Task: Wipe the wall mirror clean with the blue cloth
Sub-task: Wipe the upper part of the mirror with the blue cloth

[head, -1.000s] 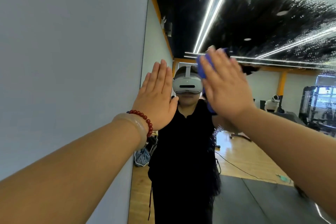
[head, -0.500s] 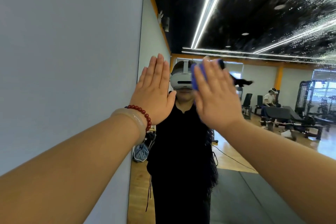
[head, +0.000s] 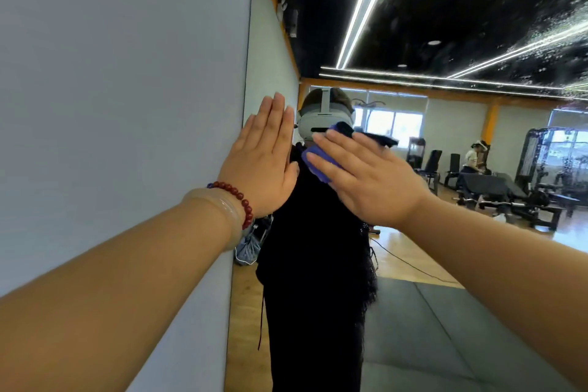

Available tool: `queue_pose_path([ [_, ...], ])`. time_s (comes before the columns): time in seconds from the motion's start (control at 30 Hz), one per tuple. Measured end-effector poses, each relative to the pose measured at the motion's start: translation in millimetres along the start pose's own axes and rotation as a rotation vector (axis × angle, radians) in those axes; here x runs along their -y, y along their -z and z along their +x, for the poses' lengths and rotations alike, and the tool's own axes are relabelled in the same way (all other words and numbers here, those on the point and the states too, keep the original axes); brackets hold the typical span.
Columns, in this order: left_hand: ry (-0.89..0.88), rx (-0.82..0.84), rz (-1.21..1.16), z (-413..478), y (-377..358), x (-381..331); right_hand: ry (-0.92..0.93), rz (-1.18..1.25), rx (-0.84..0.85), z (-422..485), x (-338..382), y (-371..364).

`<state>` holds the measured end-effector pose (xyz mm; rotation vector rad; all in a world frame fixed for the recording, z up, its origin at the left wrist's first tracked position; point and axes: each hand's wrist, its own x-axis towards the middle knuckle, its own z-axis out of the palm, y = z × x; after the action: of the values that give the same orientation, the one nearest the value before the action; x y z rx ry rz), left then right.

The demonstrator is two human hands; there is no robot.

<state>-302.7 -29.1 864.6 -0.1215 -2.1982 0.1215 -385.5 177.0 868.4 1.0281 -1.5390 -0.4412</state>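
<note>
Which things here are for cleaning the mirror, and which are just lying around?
For the job: wall mirror, blue cloth, right hand pressing it, left hand flat at the mirror's edge.
Just around: bead bracelet, grey wall, reflected gym bench and bag.

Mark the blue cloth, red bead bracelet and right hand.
blue cloth [head: 321, 154], head view, blue fold showing between the fingers.
red bead bracelet [head: 238, 195], head view, beads across the wrist.
right hand [head: 375, 181], head view, back of the hand.

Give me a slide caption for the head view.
Right hand presses blue cloth to the wall mirror; left hand flat at its edge.
</note>
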Motion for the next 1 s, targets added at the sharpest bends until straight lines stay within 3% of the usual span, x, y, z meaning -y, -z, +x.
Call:
queue_pose_path([
  [0.03, -0.001, 0.0, 0.003, -0.5, -0.5, 0.2, -0.084, -0.002, -0.018, 3.3, -6.5, 1.4],
  [0.13, 0.014, 0.016, 0.001, -0.5, -1.1, -1.3, -0.565, 0.065, -0.098, 11.4, -7.9, 6.9],
  [0.17, 0.022, 0.018, -0.009, -0.6, -1.6, -2.1, -0.61, 0.08, -0.11, 10.1, 1.8, 5.6],
  [0.33, 0.062, 0.026, -0.047, -10.2, -6.9, -9.6, -0.141, 0.003, -0.008, -13.3, 27.7, -4.0],
  [0.37, 0.065, 0.032, -0.049, -12.8, -8.3, -10.9, -0.167, -0.013, -0.01, -10.0, 19.6, -1.5],
  [0.5, 0.074, 0.08, -0.064, -20.7, -12.4, -15.9, -0.647, 0.046, -0.077, 5.6, -0.9, 7.8],
  [0.53, 0.075, 0.086, -0.073, -21.6, -13.4, -17.2, -0.653, 0.052, -0.083, 5.2, 6.3, 6.1],
  [0.57, 0.075, 0.084, -0.083, -22.2, -14.1, -18.4, -0.554, 0.049, -0.077, 2.3, 17.0, 3.0],
  [0.67, 0.077, 0.072, -0.098, -23.2, -14.9, -17.5, -0.007, -0.001, 0.003, -17.1, 32.4, -6.6],
  [0.7, 0.075, 0.076, -0.094, -23.6, -14.2, -16.3, 0.041, -0.031, 0.022, -17.7, 25.8, -5.0],
  [0.73, 0.071, 0.079, -0.084, -23.6, -13.5, -14.9, -0.013, -0.046, 0.025, -14.7, 18.1, -3.2],
  [0.87, 0.089, 0.119, -0.081, -24.4, -8.8, -18.5, -0.513, 0.009, -0.056, -5.1, 10.7, 5.2],
  [0.93, 0.091, 0.12, -0.119, -28.5, -10.7, -24.6, -0.427, 0.002, -0.039, -16.5, 29.2, -0.5],
  [1.0, 0.071, 0.129, -0.136, -36.8, -14.9, -29.8, -0.146, -0.012, 0.016, -35.0, 38.4, -5.9],
])
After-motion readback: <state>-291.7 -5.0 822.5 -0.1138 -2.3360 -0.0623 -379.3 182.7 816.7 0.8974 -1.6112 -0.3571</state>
